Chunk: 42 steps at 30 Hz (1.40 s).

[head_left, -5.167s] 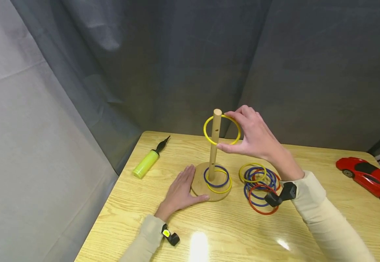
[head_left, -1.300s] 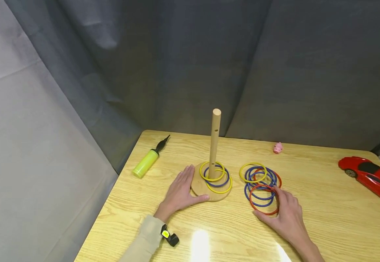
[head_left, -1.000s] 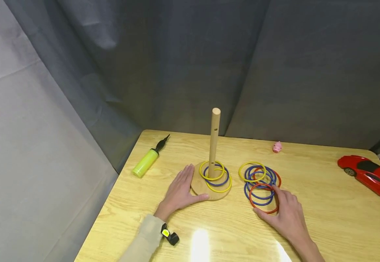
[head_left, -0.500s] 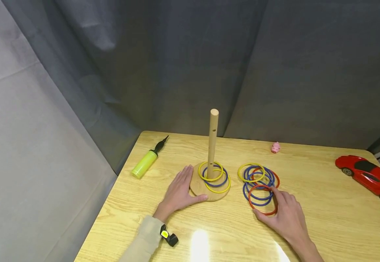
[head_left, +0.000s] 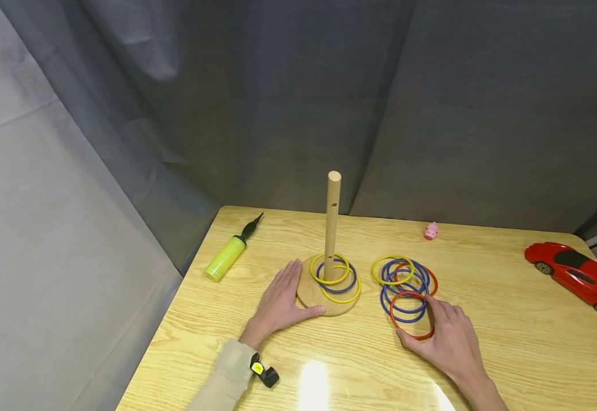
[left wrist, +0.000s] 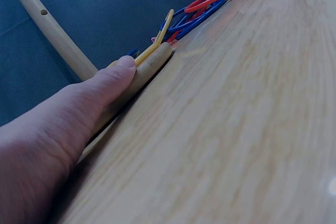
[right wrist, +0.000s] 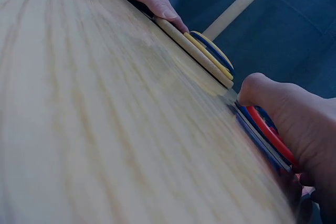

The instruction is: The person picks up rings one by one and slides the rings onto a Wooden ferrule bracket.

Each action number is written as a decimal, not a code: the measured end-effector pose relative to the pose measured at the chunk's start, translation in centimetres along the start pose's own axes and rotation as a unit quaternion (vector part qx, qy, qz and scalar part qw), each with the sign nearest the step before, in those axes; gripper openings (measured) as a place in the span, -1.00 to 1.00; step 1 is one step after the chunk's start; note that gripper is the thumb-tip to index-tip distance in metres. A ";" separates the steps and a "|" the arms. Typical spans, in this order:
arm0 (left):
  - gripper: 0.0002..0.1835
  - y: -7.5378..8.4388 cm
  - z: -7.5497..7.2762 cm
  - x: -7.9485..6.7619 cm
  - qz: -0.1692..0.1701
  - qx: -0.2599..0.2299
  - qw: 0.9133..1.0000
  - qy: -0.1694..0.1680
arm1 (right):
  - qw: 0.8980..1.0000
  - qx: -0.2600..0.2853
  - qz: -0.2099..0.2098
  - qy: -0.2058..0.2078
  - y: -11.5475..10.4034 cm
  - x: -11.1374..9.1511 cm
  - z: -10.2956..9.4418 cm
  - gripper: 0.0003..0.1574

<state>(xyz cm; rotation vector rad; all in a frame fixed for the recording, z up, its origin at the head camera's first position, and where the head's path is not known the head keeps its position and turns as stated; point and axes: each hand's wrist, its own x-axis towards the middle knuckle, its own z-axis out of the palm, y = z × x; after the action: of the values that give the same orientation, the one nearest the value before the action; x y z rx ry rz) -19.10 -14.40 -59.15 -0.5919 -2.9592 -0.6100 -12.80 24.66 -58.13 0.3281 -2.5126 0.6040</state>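
My left hand (head_left: 283, 302) steadies the round wooden base (head_left: 308, 294) of an upright post (head_left: 331, 222), fingers straight along its left edge and thumb over its front. Two yellow rings and a blue one lie loosely around the post's foot. To the right, my right hand (head_left: 449, 339) pinches a red ring (head_left: 391, 313) between thumb and fingers. This ring overlaps the front of a pile of blue, red and yellow rings (head_left: 382, 297). In the left wrist view, the red ring (left wrist: 207, 2) sits at the right hand's fingertips, on top of the blue ones.
A yellow-green hand pump (head_left: 226, 260) with a black nozzle lies at the back left. Near the back edge of the wooden table (head_left: 360, 371) stands a small pink pig (head_left: 431, 231). A red toy car (head_left: 578, 279) is at the far right. Dark curtain (head_left: 277, 103) hangs behind.
The yellow ring held beside the post's top earlier now lies around its foot. My right hand has come down to the red ring, uncovering the pig. The left hand stays at the base.
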 end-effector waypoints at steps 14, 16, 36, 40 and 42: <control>0.42 0.0 -0.2 0.1 -0.001 -0.006 1.000 -0.007 | 0.999 0.031 0.031 -0.007 0.0 0.2 -1.0 0.10; 0.42 0.1 -0.2 0.1 0.001 -0.008 1.000 -0.006 | 0.999 0.029 0.033 -0.002 0.0 0.5 -1.5 0.10; 0.43 0.0 -0.1 0.3 -0.005 -0.004 1.000 -0.007 | 0.995 0.078 -0.017 -0.055 -4.2 8.9 -8.9 0.03; 0.43 -0.1 0.0 0.1 -0.004 -0.001 1.000 -0.004 | 0.993 0.094 -0.051 -0.056 -5.4 10.7 -9.7 -0.01; 0.43 -0.2 0.0 0.1 -0.002 -0.002 1.000 -0.004 | 0.991 0.101 -0.072 -0.052 -6.1 11.7 -10.0 -0.01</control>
<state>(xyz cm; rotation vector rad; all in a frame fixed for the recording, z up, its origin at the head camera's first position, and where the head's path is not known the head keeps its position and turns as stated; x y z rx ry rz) -19.27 -14.48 -59.20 -0.5891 -2.9685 -0.6142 -15.99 22.95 -41.98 0.6259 -2.5029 0.8028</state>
